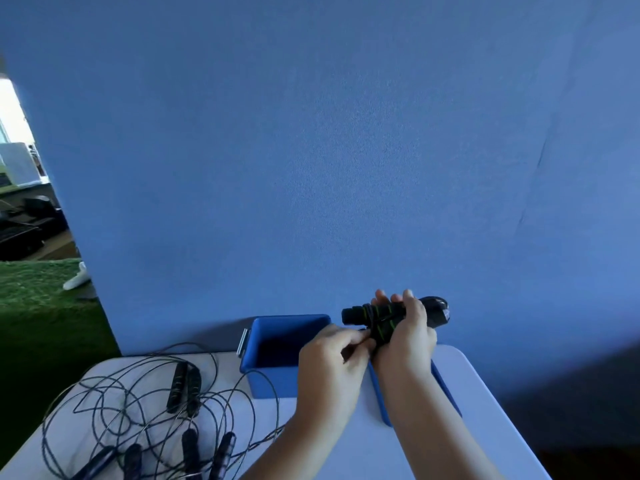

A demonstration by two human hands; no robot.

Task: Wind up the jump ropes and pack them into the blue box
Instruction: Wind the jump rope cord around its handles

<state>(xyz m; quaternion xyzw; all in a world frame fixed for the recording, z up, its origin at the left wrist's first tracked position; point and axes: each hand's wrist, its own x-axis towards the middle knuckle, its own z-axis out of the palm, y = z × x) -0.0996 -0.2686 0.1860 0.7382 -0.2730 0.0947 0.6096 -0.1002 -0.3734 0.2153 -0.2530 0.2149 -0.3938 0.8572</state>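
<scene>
Loose jump ropes [176,386] sprawl near-left on table [485,393]; farther out, left hand [329,368] pinches cord at wound bundle [374,315], right hand [408,337] clamped round it, long axis crosswise, just right of open blue box [270,379].

Both bare forearms reach in from the near edge, side by side. The right hand [410,329] wraps its fingers round a black, green-banded bundle of jump-rope handles [377,315]. The left hand [330,365], fingers curled, pinches that bundle's near-left side.
</scene>
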